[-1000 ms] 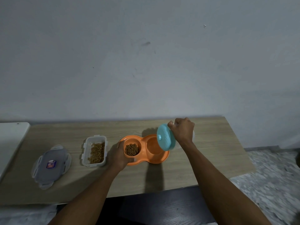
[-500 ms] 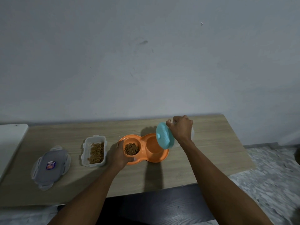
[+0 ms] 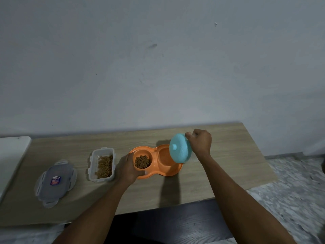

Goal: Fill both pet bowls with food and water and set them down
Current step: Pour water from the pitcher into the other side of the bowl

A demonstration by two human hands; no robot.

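Observation:
An orange double pet bowl (image 3: 173, 170) sits on the wooden table (image 3: 228, 155). Its left well holds brown kibble (image 3: 142, 161); the right well (image 3: 165, 155) shows no kibble, and I cannot tell whether it holds water. My left hand (image 3: 129, 168) grips the bowl's left rim. My right hand (image 3: 200, 142) grips a tipped container with a teal lid (image 3: 180, 149), the lid facing left over the right well. The container's body is mostly hidden behind the lid and hand.
A clear plastic box of kibble (image 3: 102, 164) stands left of the bowl, and its grey snap lid (image 3: 56, 181) lies further left. A white surface (image 3: 12, 152) adjoins the table's left end. Beyond the table's right end lies a marbled floor (image 3: 290, 191).
The teal-lidded container has stayed tipped over the right well, shifting only slightly. My left hand has kept its hold on the bowl.

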